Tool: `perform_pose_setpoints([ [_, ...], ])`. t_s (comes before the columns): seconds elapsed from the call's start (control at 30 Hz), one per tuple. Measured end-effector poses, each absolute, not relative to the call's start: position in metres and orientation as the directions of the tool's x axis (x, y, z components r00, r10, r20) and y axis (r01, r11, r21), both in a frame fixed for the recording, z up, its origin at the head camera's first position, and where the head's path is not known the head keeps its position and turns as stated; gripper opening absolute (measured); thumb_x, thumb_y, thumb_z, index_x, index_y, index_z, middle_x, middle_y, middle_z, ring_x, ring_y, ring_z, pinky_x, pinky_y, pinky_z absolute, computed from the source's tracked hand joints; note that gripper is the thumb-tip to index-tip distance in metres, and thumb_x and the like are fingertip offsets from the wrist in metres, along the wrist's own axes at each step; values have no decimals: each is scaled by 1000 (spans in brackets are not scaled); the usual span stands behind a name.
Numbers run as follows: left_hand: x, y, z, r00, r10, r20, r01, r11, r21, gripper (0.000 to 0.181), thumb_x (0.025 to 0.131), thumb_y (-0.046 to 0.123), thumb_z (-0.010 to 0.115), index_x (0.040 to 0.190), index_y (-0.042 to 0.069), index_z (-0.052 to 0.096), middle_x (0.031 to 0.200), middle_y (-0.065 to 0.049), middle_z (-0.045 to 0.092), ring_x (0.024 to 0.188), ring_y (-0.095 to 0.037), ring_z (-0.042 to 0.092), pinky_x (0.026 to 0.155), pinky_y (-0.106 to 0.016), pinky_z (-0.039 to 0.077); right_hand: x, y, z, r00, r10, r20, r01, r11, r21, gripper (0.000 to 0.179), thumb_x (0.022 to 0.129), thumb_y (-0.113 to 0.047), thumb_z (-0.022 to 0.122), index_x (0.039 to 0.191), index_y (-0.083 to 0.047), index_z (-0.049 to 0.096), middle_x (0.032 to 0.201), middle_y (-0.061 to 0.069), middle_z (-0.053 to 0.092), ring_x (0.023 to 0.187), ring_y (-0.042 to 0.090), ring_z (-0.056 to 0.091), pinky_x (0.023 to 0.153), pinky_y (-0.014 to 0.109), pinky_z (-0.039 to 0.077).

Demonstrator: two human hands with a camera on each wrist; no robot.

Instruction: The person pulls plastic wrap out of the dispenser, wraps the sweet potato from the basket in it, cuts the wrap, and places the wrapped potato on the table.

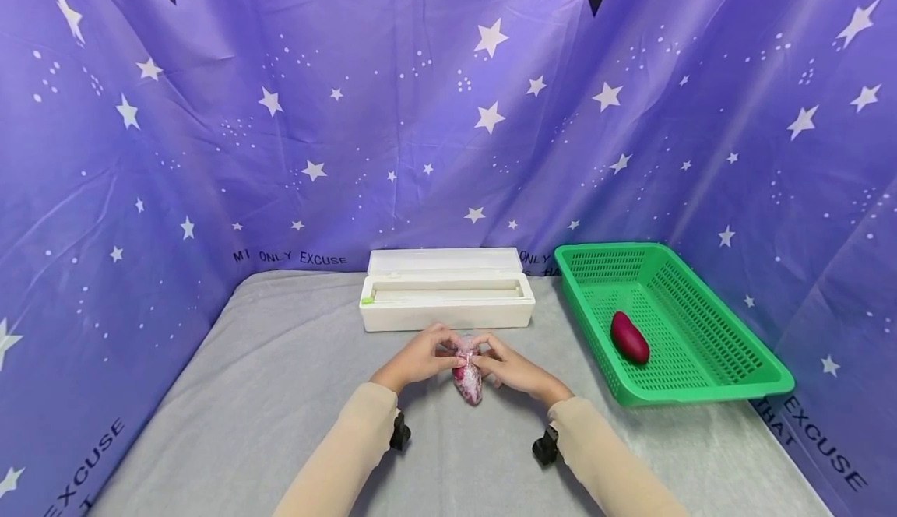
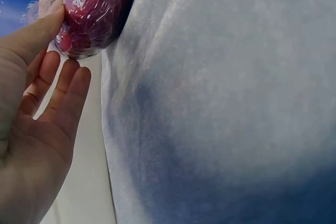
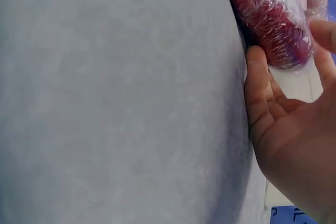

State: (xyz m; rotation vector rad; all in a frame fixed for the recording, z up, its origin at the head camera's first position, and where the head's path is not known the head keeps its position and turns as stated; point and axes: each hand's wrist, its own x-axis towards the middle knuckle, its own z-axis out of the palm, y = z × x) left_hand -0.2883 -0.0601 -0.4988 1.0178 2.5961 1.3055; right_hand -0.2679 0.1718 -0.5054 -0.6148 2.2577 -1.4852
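Note:
A purple-red sweet potato, wrapped in shiny clear cling film, lies on the grey cloth between both hands. My left hand pinches it from the left, its thumb pressed against the crinkled film and the lower fingers held loosely below. From the right, my right hand pinches the far end of the wrapped sweet potato, index finger arched over to the loose film. Folded film bunches between the two thumbs. The far side of the bundle is partly hidden by fingers.
Behind the hands stands a white cling film box with its lid raised and a green tab at the left. To the right, a green plastic basket contains an unwrapped sweet potato. A purple star-printed curtain surrounds the table.

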Motion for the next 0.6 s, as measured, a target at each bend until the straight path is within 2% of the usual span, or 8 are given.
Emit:
perform_pose_setpoints([
  [0.07,-289,-61,-499,-776,585,235,546,437,715,16,89,18,78,99,10,68,104,-2,57,101,-19,60,91,-33,53,-267,173,-504,-830,-555,-61,-172,357,-918,26,107,-25,49,129,-13,44,115,13,62,93,25,60,68,34,49],
  [0.17,-290,-60,-499,-776,585,236,555,454,697,18,89,18,79,96,10,64,101,0,56,99,-18,59,89,-34,52,-267,174,-505,-822,-567,-49,-197,365,-910,26,106,-25,51,128,-12,45,115,13,61,90,25,59,68,35,51],
  [0.27,-291,-60,-499,-769,596,231,558,450,697,25,90,17,77,109,10,62,101,0,56,98,-17,59,89,-32,53,-266,174,-506,-820,-571,-41,-203,358,-911,29,103,-23,58,126,-12,45,109,13,59,85,25,57,66,33,51],
  [0.37,-291,-61,-499,-754,617,226,565,433,703,34,90,13,76,122,11,61,106,-1,57,99,-18,58,89,-32,54,-265,175,-507,-810,-585,-43,-196,340,-920,37,98,-19,66,127,-11,44,110,15,58,88,25,59,66,32,51],
  [0.47,-288,-63,-496,-752,626,206,547,420,724,40,86,13,78,123,11,63,112,-3,57,104,-20,59,91,-35,54,-265,176,-508,-805,-591,-48,-182,324,-928,46,92,-18,74,127,-11,44,113,16,58,95,25,61,71,33,52],
  [0.6,-284,-66,-496,-756,628,183,522,411,747,51,78,22,87,122,9,63,115,-3,56,109,-21,58,92,-35,54,-266,177,-512,-806,-590,-42,-172,302,-938,50,89,-15,78,125,-11,45,114,16,57,99,27,62,70,34,53],
])
